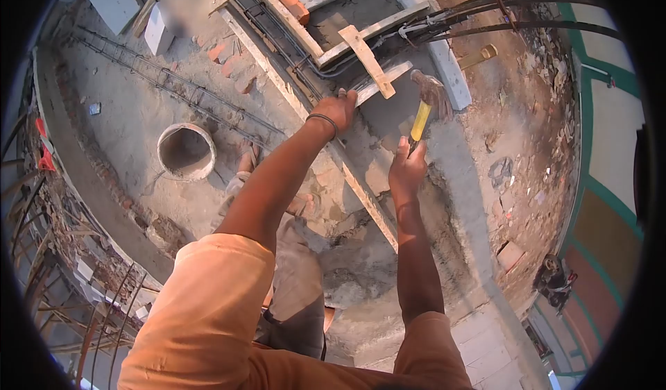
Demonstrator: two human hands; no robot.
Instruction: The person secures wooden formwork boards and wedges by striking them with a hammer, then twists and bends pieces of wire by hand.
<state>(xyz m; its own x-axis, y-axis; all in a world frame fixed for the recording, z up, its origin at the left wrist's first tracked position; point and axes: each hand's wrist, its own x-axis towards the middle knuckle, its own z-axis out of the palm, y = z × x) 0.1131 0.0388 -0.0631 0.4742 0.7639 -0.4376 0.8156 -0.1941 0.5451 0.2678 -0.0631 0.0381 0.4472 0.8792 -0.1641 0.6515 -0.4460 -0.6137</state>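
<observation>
My right hand [408,170] is closed round the lower handle of a hammer [421,118] with a yellow grip. The hammer's head is up and smeared by motion. At the corner of a timber frame, my left hand [336,111] is closed on the near end of a short pale wooden board [383,84]. Its fingers are partly hidden. A second short wood strip [368,60] crosses over that board. Beside my left hand runs a long wooden plank [361,192], with steel reinforcing bars [277,39] along its far stretch.
A round concrete ring [186,153] stands on the dusty ground to the left. A rebar cage [166,78] lies behind it. Black bars [520,0] jut in from the upper right. Pale blocks [114,1], an orange brick [288,2] and rubble lie around. My feet are below.
</observation>
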